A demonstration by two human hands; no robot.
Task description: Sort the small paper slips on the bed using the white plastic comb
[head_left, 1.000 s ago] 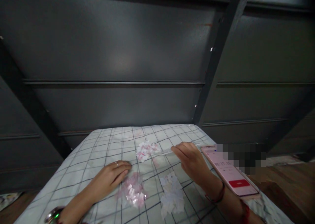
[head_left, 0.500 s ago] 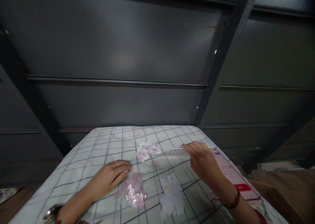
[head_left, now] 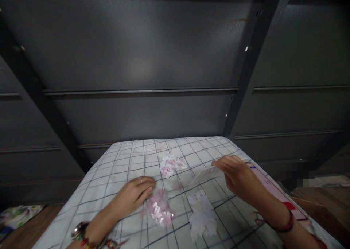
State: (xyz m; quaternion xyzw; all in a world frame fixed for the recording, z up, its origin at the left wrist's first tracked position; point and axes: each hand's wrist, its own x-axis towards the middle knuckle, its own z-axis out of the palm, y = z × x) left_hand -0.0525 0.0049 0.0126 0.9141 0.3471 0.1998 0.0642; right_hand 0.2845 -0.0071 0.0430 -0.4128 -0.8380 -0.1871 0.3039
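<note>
My left hand (head_left: 136,195) lies on the checked cloth, its fingers stretched out and resting flat, with nothing seen in them. Close to its thumb is a heap of shiny pink pieces (head_left: 160,209), which may be in clear plastic. My right hand (head_left: 237,174) pinches the edge of a thin white sheet (head_left: 207,173) with faint rows of marks, held tilted just over the cloth. Left of the sheet lies a pile of small white and pink scraps (head_left: 170,165). Below it is a pile of plain whitish scraps (head_left: 202,216).
A white cloth with dark grid lines (head_left: 136,156) covers the surface. A phone with a pink lit screen (head_left: 269,187) lies at the right edge, partly behind my right forearm. Dark metal panels (head_left: 147,114) rise behind. Colourful printed material (head_left: 18,216) lies low at the left.
The view has turned slightly left, so everything sits farther right. In my right hand, the white sheet has tilted, its left end lower. My left hand rests in the same place.
</note>
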